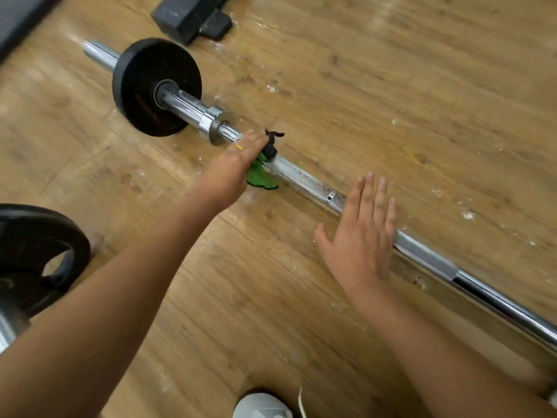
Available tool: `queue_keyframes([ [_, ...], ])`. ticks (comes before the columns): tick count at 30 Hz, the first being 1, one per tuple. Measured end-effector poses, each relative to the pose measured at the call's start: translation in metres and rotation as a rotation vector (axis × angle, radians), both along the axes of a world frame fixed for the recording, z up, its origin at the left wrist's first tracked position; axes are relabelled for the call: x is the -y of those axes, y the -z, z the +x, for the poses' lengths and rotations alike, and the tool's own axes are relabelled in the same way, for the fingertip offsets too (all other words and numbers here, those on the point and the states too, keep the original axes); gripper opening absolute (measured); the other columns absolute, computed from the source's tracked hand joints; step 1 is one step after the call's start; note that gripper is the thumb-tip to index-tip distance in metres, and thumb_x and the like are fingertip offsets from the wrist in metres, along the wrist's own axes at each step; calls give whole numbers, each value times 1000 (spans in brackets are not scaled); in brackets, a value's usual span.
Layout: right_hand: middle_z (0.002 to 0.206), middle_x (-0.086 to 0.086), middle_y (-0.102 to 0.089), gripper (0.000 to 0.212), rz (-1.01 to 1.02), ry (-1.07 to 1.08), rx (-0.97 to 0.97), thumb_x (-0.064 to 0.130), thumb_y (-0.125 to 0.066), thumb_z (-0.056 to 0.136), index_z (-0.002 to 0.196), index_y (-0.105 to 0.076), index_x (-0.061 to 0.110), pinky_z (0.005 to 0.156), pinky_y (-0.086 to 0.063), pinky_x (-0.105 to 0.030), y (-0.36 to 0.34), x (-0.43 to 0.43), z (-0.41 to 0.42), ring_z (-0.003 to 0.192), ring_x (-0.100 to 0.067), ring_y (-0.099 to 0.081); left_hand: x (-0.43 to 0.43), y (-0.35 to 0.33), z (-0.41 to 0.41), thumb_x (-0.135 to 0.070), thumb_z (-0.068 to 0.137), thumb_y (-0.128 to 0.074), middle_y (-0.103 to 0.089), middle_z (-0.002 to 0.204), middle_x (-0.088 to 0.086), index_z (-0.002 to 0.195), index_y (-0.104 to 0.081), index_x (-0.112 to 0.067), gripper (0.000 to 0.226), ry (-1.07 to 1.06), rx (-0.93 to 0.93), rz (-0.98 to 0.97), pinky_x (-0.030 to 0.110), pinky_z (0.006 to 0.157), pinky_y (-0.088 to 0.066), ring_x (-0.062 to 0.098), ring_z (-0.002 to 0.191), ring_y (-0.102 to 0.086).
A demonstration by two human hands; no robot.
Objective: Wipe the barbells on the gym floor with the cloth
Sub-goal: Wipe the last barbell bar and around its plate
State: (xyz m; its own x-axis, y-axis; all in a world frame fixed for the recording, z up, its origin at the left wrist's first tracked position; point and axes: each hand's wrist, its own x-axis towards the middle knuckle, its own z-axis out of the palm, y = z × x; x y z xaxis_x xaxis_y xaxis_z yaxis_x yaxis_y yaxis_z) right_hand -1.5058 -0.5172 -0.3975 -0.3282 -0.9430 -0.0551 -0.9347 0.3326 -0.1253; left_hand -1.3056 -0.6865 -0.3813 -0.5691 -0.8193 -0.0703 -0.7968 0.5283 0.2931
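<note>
Two hands are on the barbell (pixel 307 181), which lies across the wooden floor (pixel 391 86). I see the left hand (pixel 233 167) just inside the barbell's collar, fingers closed over the green cloth (pixel 260 176), which is bunched against the shaft. The right hand (pixel 361 233) lies flat farther along the barbell, fingers straight and slightly spread, holding nothing. One black plate (pixel 135 70) sits on the barbell's far sleeve.
</note>
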Motion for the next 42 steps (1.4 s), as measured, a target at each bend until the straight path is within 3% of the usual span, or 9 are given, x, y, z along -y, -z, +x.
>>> queue_keyframes([
  [5, 167, -17, 2, 105, -7, -10, 19, 49, -61, 87, 159, -2, 1, 125, -4, -52, -1, -12, 14, 155, -32, 7, -62, 8, -42, 26, 77, -40, -38, 158, 9, 152, -40, -7, 82, 252, -65, 31, 50, 112, -42, 33, 148, -32],
  [9, 167, -17, 1, 101, -22, -19, 40, 46, -62, 87, 160, -5, 3, 124, -6, -53, 1, -22, 23, 155, -32, 5, -84, 9, -27, 26, 78, -40, -28, 164, 8, 156, -32, -9, 86, 329, -81, 48, 44, 114, -41, 28, 152, -25],
  [15, 167, -17, 0, 102, -37, -37, 61, 50, -61, 86, 160, -7, 4, 124, -7, -52, 3, -39, 37, 155, -32, 1, -31, -9, 26, 28, 77, -36, -31, 161, 16, 154, -33, -4, 83, -105, 53, -8, 37, 123, -18, 30, 152, -22],
  [17, 168, -16, 0, 101, -37, -43, 68, 51, -59, 88, 160, -6, 3, 124, -7, -52, 4, -43, 41, 155, -32, 1, -19, -13, 35, 26, 80, -40, -32, 160, 16, 154, -33, -2, 79, -178, 113, -71, 41, 124, -14, 31, 152, -19],
  [21, 168, -16, 3, 101, -19, -52, 64, 51, -56, 90, 159, -2, 3, 124, -8, -53, 5, -45, 42, 155, -32, 4, -23, -7, 28, 18, 88, -50, -30, 162, 11, 155, -33, -4, 72, -246, 129, -95, 48, 121, -28, 30, 153, -18],
  [26, 167, -18, 0, 97, -15, -31, 58, 52, -50, 92, 159, -2, 2, 124, -6, -53, 4, -36, 38, 155, -33, 2, -57, -3, 7, 27, 75, -39, -28, 164, 8, 157, -30, -10, 91, -55, 25, -28, 35, 120, -26, 24, 153, -20],
  [31, 166, -18, -12, 97, -28, 10, 68, 41, -63, 85, 158, -13, 1, 124, -7, -54, 2, -21, 28, 155, -33, -5, -88, 11, -39, 27, 77, -45, -42, 156, 13, 150, -42, -2, 79, 190, -101, -27, 48, 118, -34, 31, 148, -32],
  [34, 166, -18, -16, 97, -13, 18, 57, 36, -66, 81, 157, -17, 0, 124, -5, -53, -2, -13, 22, 155, -32, -5, -78, 10, -44, 27, 73, -44, -45, 153, 16, 148, -44, 0, 80, 259, -95, -77, 46, 119, -29, 33, 146, -35],
  [42, 166, -16, -12, 90, 102, -23, 44, 42, -54, 90, 158, -12, 1, 123, 4, -50, -12, 11, 13, 155, -29, -1, -16, -9, 3, 29, 76, -43, -39, 157, 12, 151, -39, -4, 83, 43, -59, -201, 43, 119, -32, 30, 150, -26],
])
